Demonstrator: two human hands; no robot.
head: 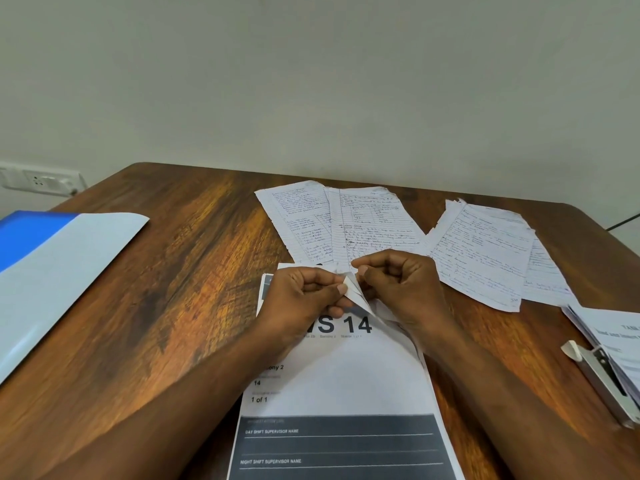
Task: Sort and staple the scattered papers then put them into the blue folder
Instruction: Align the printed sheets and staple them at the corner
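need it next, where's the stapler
In the head view the stapler lies at the table's right edge, partly under a printed stack.

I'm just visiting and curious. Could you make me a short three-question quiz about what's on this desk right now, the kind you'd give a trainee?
1. True or false: the blue folder lies on the person's right side of the table.
2. What are the left hand and right hand both pinching? A) the stapler B) a folded corner of the printed sheet C) a handwritten page
3. Fill in: the stapler lies partly under a ____ of papers near the right edge.

Key
1. False; it lies on the left.
2. B
3. stack; the handwritten pages lie farther back.
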